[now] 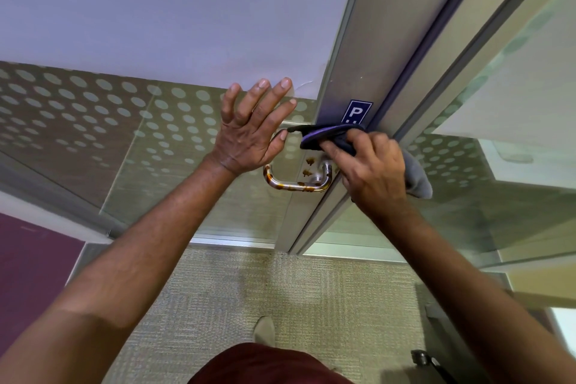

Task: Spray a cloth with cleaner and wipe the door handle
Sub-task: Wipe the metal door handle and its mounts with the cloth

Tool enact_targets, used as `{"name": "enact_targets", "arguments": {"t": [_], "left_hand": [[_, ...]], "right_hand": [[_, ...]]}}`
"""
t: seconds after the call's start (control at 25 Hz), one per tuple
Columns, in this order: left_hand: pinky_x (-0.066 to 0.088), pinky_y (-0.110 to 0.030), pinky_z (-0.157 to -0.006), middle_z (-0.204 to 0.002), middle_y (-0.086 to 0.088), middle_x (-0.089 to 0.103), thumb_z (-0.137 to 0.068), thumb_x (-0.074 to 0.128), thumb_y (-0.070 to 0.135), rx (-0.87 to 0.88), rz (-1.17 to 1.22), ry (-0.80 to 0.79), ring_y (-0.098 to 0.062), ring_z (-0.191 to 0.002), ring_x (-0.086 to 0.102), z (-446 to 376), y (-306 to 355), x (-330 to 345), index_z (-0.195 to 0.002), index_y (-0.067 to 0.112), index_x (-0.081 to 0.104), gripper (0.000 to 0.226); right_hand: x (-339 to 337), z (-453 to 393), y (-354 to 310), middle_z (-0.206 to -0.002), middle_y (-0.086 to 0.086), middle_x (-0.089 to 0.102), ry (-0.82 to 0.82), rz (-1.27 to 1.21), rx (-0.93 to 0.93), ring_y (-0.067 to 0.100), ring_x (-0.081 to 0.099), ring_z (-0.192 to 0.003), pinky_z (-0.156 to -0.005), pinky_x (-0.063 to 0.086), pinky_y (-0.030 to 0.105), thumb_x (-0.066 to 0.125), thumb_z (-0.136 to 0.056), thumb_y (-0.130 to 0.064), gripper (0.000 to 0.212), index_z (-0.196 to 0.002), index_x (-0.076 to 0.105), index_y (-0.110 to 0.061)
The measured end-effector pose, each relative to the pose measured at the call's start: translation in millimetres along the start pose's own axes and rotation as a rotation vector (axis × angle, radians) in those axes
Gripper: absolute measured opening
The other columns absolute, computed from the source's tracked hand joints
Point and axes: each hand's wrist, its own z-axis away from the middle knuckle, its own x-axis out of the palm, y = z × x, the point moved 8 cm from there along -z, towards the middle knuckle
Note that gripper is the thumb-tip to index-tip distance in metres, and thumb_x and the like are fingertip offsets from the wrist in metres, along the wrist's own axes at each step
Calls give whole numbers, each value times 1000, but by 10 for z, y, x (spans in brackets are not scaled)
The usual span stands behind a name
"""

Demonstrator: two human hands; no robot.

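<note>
Right hand [372,170]: closed around a dark cloth [327,138], pressed against the metal door frame [349,50] at the upper mount of the handle.
Left hand [249,131]: spread wide, holding nothing; palm against the glass, thumb touching the upper bar of the handle.
Handle [294,185]: looped metal bar between the two hands, below the left palm; brown stains on the lower bar and on the plate beside it, not yet wiped.
Cloth tail [417,179]: loose grey end hanging beyond the right hand, outside the frame edge.
Sticker [356,111]: blue, just above the cloth.
Risk: tail likely to snag at the frame edge; stains likely to smear if only one fold is used; sticker corner liable to lift under rubbing.
Room: open below both hands toward the lower bar; tight inside the loop, where the left thumb sits.
</note>
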Motion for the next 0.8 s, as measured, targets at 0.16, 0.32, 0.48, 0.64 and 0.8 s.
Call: {"name": "enact_targets", "arguments": {"t": [0.16,0.32,0.48,0.64,0.8], "left_hand": [[1,-48,-131,-175,1,17,-105,36,44,10,-6,15,-20,-162,7,-3,-4,-6,-155,21,42,55],[1,-48,-131,-174,1,18,-105,36,44,2,-12,25,-20,-162,7,-1,7,9,-155,22,42,54],[1,-49,-130,-175,1,17,-105,37,42,-5,-12,29,-20,-162,6,-4,6,11,-155,22,41,55],[0,-49,-131,-175,1,16,-105,38,42,-4,-10,25,-20,-162,6,-4,16,11,-155,22,41,55],[0,-48,-131,-175,1,15,-106,37,42,-9,-12,25,-19,-162,5,-19,9,-1,-156,21,41,54]], "right_hand": [[213,77,-106,-122,8,61,-78,-31,-16,31,52,-95,-72,40,44,54,-106,-43,40,-143,60,-28],[295,85,-184,-133,4,55,-120,-20,-119,29,49,-98,-74,37,42,50,-109,-34,34,-142,59,-28],[313,61,-212,-140,3,55,-209,-44,-178,29,48,-100,-78,36,42,50,-105,-20,41,-145,53,-23],[300,4,-263,-133,4,55,-287,-15,-209,29,47,-103,-79,36,42,42,-106,-20,38,-142,53,-20],[254,-125,-330,-118,4,53,-374,30,-158,27,49,-103,-80,36,41,45,-101,-23,25,-120,61,-21]]}}
